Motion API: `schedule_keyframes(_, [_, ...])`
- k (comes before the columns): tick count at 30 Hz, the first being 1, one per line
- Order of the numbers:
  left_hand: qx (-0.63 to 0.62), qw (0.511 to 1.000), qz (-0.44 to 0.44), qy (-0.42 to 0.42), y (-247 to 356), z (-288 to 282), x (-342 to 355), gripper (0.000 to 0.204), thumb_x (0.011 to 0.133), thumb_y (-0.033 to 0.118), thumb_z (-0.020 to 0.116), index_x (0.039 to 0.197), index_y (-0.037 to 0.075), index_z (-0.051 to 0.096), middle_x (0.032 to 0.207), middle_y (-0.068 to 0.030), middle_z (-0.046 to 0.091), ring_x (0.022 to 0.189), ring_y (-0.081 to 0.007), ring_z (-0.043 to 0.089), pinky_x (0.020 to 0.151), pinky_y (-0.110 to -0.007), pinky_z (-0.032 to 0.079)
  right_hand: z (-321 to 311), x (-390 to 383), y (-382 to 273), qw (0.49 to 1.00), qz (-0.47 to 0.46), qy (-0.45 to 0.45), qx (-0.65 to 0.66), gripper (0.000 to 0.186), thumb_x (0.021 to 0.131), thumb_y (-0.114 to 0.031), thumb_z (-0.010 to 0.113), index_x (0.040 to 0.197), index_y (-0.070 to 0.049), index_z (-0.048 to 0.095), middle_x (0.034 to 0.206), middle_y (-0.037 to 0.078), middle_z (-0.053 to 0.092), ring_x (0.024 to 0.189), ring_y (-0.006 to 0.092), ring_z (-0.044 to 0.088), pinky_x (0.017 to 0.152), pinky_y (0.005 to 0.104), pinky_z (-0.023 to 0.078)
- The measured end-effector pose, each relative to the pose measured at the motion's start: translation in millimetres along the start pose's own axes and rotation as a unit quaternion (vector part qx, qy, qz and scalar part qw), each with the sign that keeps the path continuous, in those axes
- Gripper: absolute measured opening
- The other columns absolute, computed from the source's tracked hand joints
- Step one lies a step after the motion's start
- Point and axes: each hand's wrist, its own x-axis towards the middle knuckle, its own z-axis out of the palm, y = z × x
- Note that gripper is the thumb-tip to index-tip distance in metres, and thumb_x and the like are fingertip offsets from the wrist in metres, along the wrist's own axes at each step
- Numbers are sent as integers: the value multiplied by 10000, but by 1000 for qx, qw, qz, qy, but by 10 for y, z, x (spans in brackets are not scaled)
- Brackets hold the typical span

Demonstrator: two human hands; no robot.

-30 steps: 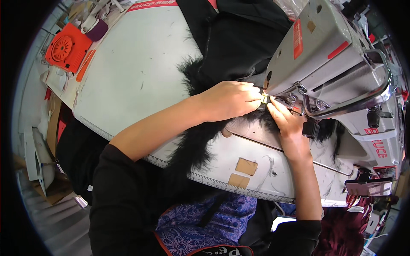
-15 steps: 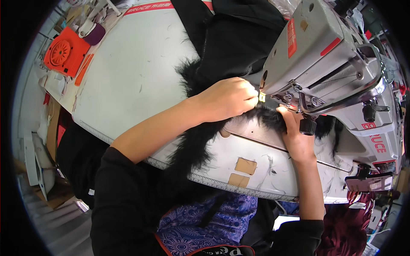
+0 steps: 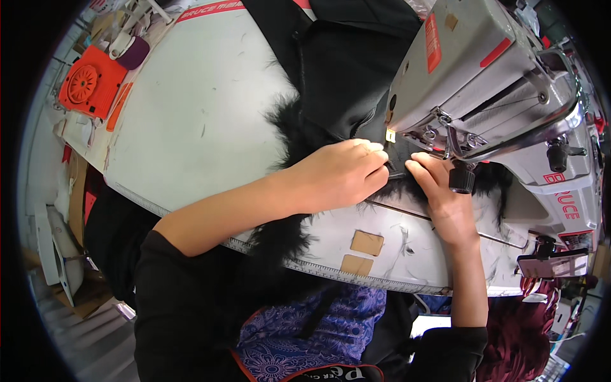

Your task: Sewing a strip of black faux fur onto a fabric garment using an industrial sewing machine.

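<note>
Nearest: 1 purple patterned apron (image 3: 312, 328), then 1 white bench (image 3: 191, 108) w/ 2 tan patches (image 3: 367, 243). 2 hands: L hand (image 3: 340, 178) back-up, wrist roughly straight, fingers curled in, pinching 1 black cloth (image 3: 344, 70); R hand (image 3: 449, 207) angled up-L, thumb & forefinger side by side on cloth edge, can't tell if gripping. Cloth, w/ black fur trim (image 3: 289, 127), lies on bench, partly under 1 sewing machine (image 3: 458, 70). Far L: 1 orange box (image 3: 94, 81) w/ round grille.
</note>
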Motion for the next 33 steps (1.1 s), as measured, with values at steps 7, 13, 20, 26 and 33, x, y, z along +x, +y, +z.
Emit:
schedule_keyframes(7, [113,990,1,-82,198,-411,-271,105,646,79,579,739,39,550,891,-84,556,839,-239,551,852,-394,453,-44,-10,-46,999,39,0,11,468,549,120,590,992,-28,578,1074,130,586,984,314,565,846,384,455])
schedule_keyframes(13, [-11,996,-43,-81,156,-317,-163,241,553,39,632,767,-9,532,996,-146,540,915,-297,536,821,-378,462,93,134,-154,996,-11,4,90,430,605,20,662,1022,-52,584,1047,67,564,1008,268,528,844,355,455])
schedule_keyframes(20, [0,968,-206,-143,-112,-300,-83,696,662,301,770,1179,-8,423,1139,-140,509,1063,-310,490,844,-453,406,148,201,-165,997,-56,-4,49,440,638,10,644,1070,-48,588,1059,71,558,989,259,531,860,351,443])
schedule_keyframes(26, [-159,931,-327,-24,-669,-297,283,378,893,318,487,815,-38,586,792,-184,603,790,-339,589,719,-413,457,293,194,-353,998,0,63,-28,460,635,38,631,1088,-40,603,1110,93,557,948,261,523,842,354,442])
schedule_keyframes(33, [61,979,-196,1,-747,186,266,344,737,181,666,979,-24,532,919,-188,513,844,-329,548,657,-414,481,60,220,67,941,225,25,251,121,832,-63,565,915,-14,639,659,37,552,626,127,475,629,285,414])
